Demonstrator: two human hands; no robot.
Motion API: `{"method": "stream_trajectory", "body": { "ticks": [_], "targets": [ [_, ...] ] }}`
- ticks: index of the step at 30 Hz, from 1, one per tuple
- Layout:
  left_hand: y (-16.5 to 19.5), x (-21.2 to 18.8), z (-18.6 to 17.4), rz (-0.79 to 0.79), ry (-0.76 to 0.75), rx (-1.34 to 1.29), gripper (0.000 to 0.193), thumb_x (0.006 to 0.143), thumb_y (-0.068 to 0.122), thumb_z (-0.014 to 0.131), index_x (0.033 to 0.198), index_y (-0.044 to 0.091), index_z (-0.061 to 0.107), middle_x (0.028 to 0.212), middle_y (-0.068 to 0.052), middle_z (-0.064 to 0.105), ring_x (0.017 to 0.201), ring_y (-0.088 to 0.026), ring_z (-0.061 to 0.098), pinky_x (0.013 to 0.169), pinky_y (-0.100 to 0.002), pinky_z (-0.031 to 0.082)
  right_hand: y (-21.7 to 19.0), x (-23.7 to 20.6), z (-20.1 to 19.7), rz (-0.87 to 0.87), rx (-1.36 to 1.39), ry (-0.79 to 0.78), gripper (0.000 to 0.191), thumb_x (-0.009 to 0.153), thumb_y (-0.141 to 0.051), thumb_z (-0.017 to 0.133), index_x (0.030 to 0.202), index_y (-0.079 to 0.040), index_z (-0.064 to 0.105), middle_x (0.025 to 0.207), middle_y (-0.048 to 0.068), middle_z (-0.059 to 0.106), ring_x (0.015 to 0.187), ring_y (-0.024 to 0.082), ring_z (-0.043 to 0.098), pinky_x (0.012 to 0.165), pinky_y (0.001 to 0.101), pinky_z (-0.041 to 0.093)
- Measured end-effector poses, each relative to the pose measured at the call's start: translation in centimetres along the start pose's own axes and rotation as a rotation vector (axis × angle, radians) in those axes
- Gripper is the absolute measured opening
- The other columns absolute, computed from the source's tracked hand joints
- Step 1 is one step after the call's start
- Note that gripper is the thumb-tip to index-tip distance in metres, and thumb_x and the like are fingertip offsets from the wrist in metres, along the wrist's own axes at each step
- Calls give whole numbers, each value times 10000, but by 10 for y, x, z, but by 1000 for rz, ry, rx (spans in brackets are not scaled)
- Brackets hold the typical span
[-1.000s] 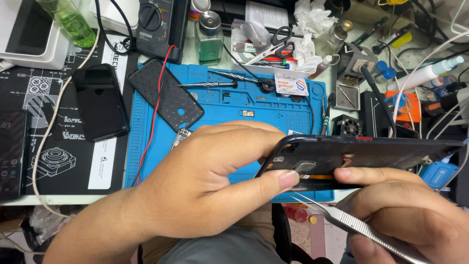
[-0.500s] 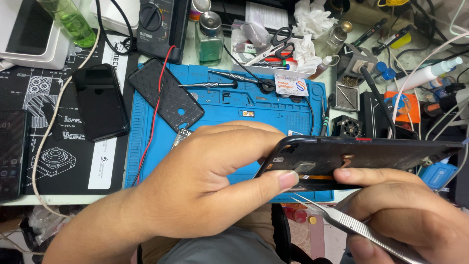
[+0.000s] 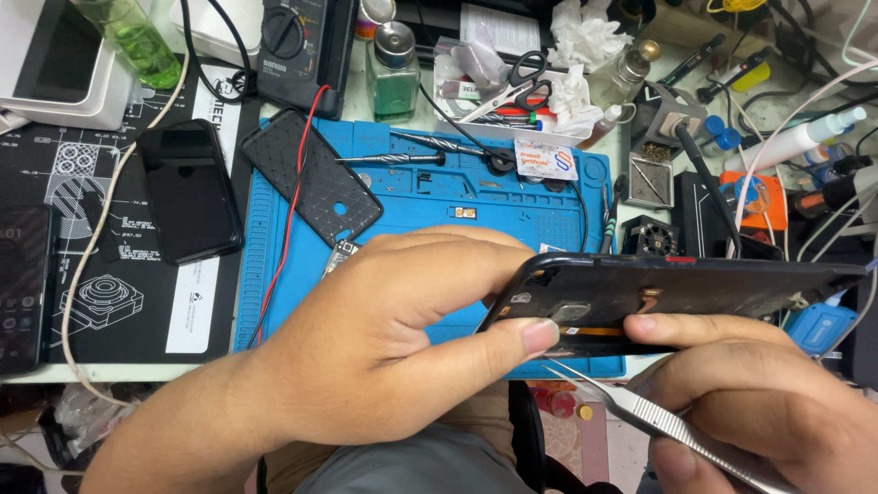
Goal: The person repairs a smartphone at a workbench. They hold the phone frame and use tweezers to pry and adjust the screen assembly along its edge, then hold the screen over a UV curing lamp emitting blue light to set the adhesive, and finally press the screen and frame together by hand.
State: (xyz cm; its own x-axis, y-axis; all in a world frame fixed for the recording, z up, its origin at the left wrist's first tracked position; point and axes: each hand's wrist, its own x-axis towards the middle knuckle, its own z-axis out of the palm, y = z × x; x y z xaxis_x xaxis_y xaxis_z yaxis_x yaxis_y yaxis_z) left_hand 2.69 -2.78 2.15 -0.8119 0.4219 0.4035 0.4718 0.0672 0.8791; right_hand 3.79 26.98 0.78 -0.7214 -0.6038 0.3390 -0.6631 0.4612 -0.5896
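The right hand [image 3: 768, 402] pinches metal tweezers [image 3: 658, 423], tips just below the black phone back housing [image 3: 668, 293]. The left hand [image 3: 384, 348] grips that housing's left end, thumb under, fingers over, holding it above the blue repair mat's [image 3: 430, 197] near edge. Farther off, a textured phone case [image 3: 311, 174] lies on the mat's left part, with scissors [image 3: 512, 82] beyond its far edge.

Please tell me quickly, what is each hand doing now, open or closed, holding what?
Left hand: closed, gripping the end of the black phone housing.
Right hand: closed, holding metal tweezers, with a fingertip on the housing.
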Motion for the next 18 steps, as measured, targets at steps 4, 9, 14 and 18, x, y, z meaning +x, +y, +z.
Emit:
{"method": "stream_trajectory", "body": {
  "ticks": [4, 9, 14, 18],
  "targets": [
    [1, 0, 0, 6, 0, 3, 217, 928, 80, 702, 1113, -28, 674, 954, -106, 725, 873, -204, 703, 777, -322, 560, 1, 0, -1, -18, -15, -14, 77, 755, -83, 733, 721, -129, 683, 952, -12, 705, 1180, 296, 717, 1083, 455, 554],
    [0, 0, 0, 14, -1, 0, 217, 928, 76, 700, 1116, -29, 672, 953, -107, 725, 875, -208, 701, 780, -326, 559, 0, -1, 0, 0, 20, 3, 104, 771, -91, 738, 719, -117, 651, 960, -11, 701, 1170, 290, 721, 1088, 459, 560],
    [1, 0, 0, 9, -6, 1, 201, 930, 74, 700, 1099, -31, 673, 938, -108, 721, 865, -210, 700, 770, -329, 556, 0, 1, -3, -34, -58, -42, 88, 734, -71, 724, 716, -149, 687, 952, -6, 705, 1172, 317, 717, 1058, 467, 553],
    [0, 0, 0, 18, -1, 4, 204, 929, 75, 700, 1101, -31, 670, 937, -108, 719, 862, -210, 696, 770, -330, 554, 1, 1, 0, -17, 42, 23, 112, 775, -87, 735, 738, -95, 629, 964, -9, 700, 1166, 298, 723, 1081, 468, 565]
  ]
}}
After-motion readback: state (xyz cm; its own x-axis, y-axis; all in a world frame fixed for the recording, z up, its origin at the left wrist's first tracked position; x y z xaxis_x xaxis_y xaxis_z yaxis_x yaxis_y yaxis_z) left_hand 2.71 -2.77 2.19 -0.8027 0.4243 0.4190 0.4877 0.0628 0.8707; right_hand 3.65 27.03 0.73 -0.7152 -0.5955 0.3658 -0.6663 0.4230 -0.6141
